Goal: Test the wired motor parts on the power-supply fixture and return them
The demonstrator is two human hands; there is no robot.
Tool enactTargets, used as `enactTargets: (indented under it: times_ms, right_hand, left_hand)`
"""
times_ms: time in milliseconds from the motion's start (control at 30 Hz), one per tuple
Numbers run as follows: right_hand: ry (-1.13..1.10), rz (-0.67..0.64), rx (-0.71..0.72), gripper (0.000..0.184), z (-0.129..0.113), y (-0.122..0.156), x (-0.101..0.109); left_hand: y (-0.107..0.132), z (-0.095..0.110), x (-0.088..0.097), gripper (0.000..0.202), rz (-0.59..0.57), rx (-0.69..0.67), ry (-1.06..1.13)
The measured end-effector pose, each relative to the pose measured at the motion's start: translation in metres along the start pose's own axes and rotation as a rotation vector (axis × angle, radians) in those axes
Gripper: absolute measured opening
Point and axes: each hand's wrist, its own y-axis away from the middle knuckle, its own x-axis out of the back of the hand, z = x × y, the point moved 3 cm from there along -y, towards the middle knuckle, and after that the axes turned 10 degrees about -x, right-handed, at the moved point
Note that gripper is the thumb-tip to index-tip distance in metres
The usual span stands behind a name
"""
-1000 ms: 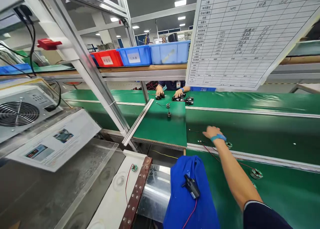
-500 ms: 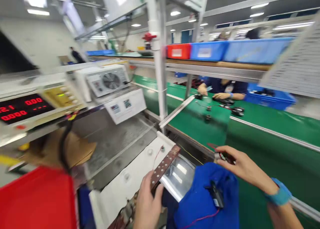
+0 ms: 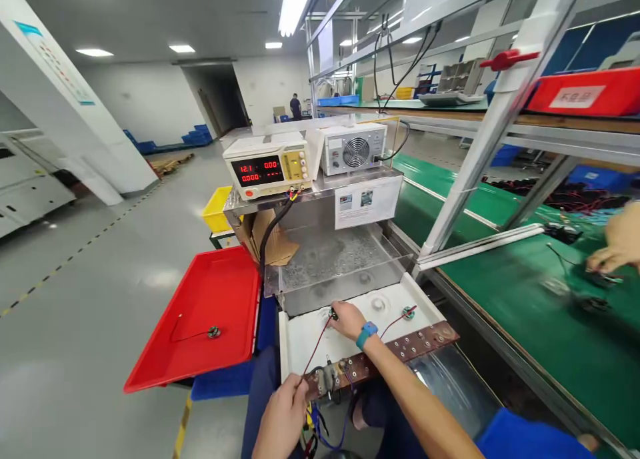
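My right hand [image 3: 349, 319], with a blue watch on the wrist, is closed on a small round circuit board [image 3: 333, 314] over the white tray [image 3: 306, 335]. From that board a red wire [image 3: 318, 347] runs taut down to my left hand [image 3: 281, 415]. The left fingers pinch the wire's lower end, close by the left end of a brown strip [image 3: 417, 343] with metal studs. Metal clamps [image 3: 327, 377] sit on the strip near that hand. A second round board [image 3: 409, 313] with a red wire lies at the tray's right side.
A red tray [image 3: 220, 279] at the left holds a wired round board [image 3: 214, 332]. Behind the work stands a power supply [image 3: 267, 165] with lit red digits, beside a fan-fronted unit [image 3: 355, 149]. A co-worker's hand [image 3: 623, 245] is over the green bench [image 3: 500, 272] at right.
The view has swung left. My right hand has moved from beside the blue cloth to over the white tray. My left hand has shifted from the brown strip's middle to its left end.
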Motion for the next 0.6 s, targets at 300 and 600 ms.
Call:
enactTargets:
  times_ms: [300,600]
  right_hand:
    - [0.098,-0.045,-0.036,0.043,-0.005,-0.023,-0.055]
    - [0.044,-0.078,-0.012,0.034,0.003,-0.023,-0.06]
  left_hand:
    - [0.033,-0.055,-0.053,0.073,-0.197,0.28,0.78]
    - [-0.006,0.03,-0.031,0.055,-0.19,0.145,1.091]
